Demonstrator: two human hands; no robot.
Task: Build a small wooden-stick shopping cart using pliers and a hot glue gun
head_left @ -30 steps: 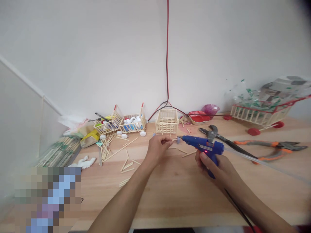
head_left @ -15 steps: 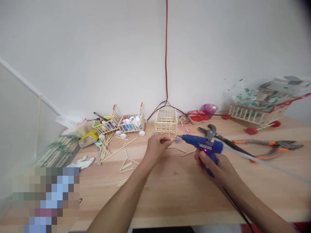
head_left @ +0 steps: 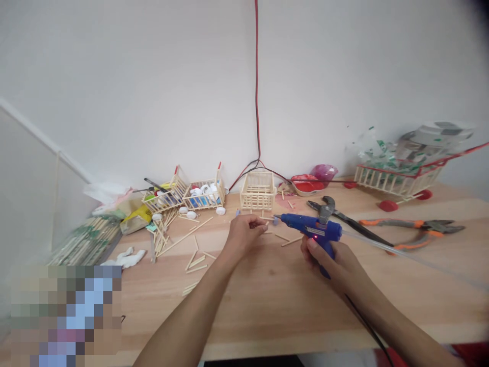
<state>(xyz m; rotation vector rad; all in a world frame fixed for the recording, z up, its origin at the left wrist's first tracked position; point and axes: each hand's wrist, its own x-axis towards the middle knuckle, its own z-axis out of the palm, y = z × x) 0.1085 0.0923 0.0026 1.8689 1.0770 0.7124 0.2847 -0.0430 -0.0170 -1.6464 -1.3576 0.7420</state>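
My right hand [head_left: 330, 262] grips a blue glue gun [head_left: 311, 226], its red light lit and a clear glue stick coming out of the back. The gun's nozzle points left, close to the fingertips of my left hand [head_left: 246, 232]. Those fingers are pinched together on what looks like a short wooden stick [head_left: 266, 225]; only a pale tip shows. Just beyond both hands stands a small basket [head_left: 257, 191] built of thin wooden sticks. A short stick lies in front of it between two small bluish pieces, partly hidden by my left hand.
Two small stick carts [head_left: 204, 195] with white wheels stand back left, near loose sticks [head_left: 196, 262] and bundled sticks [head_left: 86, 239]. Black-handled pliers [head_left: 347, 219], orange-handled pliers [head_left: 416, 229], a red paint dish [head_left: 306, 185] and a larger red-trimmed cart [head_left: 397, 181] are on the right.
The whole view has shifted slightly. Both hands and the glue gun keep nearly the same place relative to the basket.
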